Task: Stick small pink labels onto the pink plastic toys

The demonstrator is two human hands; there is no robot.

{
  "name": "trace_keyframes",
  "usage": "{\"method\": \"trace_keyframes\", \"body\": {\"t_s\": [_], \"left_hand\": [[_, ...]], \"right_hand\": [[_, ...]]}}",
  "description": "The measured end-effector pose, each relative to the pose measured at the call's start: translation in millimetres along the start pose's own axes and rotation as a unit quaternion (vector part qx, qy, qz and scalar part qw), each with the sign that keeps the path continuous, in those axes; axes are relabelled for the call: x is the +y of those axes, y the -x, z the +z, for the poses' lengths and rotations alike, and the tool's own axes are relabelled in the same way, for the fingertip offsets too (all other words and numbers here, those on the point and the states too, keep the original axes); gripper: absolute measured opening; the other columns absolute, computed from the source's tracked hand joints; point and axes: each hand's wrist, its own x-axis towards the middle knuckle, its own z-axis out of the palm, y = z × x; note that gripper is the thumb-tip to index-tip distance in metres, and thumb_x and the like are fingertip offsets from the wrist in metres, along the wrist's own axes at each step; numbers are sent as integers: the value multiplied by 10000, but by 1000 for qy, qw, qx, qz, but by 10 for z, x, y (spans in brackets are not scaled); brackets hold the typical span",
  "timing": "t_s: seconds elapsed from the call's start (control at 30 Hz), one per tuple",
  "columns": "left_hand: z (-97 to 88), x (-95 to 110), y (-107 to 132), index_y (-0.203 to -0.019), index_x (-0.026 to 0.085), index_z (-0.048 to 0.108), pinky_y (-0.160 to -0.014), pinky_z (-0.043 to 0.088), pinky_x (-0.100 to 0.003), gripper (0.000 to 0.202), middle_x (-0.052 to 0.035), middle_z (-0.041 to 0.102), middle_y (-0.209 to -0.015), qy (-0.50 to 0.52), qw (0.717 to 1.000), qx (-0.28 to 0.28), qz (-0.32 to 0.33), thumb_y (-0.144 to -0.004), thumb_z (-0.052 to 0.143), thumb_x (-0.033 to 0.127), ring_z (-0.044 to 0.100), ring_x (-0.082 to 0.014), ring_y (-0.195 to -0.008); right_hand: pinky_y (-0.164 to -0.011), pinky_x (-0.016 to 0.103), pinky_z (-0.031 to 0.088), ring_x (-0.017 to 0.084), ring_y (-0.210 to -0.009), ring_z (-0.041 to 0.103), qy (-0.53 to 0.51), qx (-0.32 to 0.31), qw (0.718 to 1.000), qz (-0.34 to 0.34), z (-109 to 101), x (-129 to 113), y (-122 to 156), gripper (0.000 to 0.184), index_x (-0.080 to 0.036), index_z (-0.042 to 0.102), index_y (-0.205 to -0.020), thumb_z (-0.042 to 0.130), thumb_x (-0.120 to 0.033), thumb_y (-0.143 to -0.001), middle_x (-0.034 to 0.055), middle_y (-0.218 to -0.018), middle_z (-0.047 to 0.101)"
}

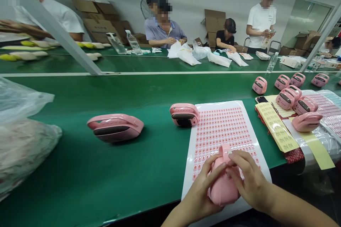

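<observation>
A rounded pink device with a carrying handle [224,191] is held over the front of a sticker sheet [221,127]. My left hand [201,188] wraps round its left side. At the base of the handle, my right hand [247,177] has thumb and fingers pinched together against the device; whatever they pinch is too small to make out. The white sheet carries rows of small pink-and-red stickers. Another pink device [184,115] with a dark front panel stands at the sheet's far left corner. Farther left sits a similar pink device [115,127].
Several pink devices [289,97] stand at the right, near yellow sticker strips [277,126] and a phone [261,100]. A plastic bag [26,152] bulges at the left. A metal post [64,32] slants across the green bench [128,177]. Several people work across from me.
</observation>
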Motion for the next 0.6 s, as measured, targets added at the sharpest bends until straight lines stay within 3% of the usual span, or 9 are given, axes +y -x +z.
{"method": "trace_keyframes", "body": {"t_s": [0.1,0.23,0.33,0.43,0.5,0.6], "left_hand": [[-15,-8,8,-1294,423,499,-886,462,-550,895,-124,498,-1281,33,999,1,-37,-501,821,161,523,-387,-1154],[8,-30,34,-1274,428,521,-885,450,-566,892,-133,478,-1291,50,998,-8,-39,-473,858,229,491,-410,-1188],[34,-87,110,-1275,412,524,-914,412,-599,910,-129,493,-1297,89,995,10,-42,-440,859,273,470,-430,-1206],[34,-223,263,-1298,373,506,-981,324,-637,1013,-120,503,-1330,133,988,44,-68,-355,860,260,435,-456,-1232],[19,-341,373,-1319,341,490,-1031,255,-635,1084,-116,505,-1352,138,983,72,-96,-310,877,266,399,-469,-1257],[-8,-471,459,-1293,322,528,-1062,231,-618,1061,-105,535,-1343,158,969,119,-145,-300,884,439,411,-475,-1246]], "right_hand": [[-909,435,515,258,-1200,509,-12,6,999,35,5,140,-16,578,-309,268,-1395,516,-173,-891,126,-1272,510],[-931,471,465,268,-1182,531,-93,-41,978,182,16,452,-102,584,-236,261,-1400,526,-255,-880,160,-1279,527],[-788,381,499,212,-918,634,-179,-163,928,282,64,647,-133,574,-217,319,-1378,554,-258,-856,70,-946,659],[-543,225,422,107,-541,519,-230,-256,881,323,135,726,-133,567,-218,340,-1365,547,-193,-838,-86,-577,520],[-461,184,345,77,-441,418,-218,-283,870,339,177,717,-144,570,-225,347,-1363,526,-150,-827,-124,-500,428],[-369,162,303,65,-352,370,-217,-309,836,398,215,662,-211,597,-219,302,-1392,488,-154,-829,-141,-463,399]]}}
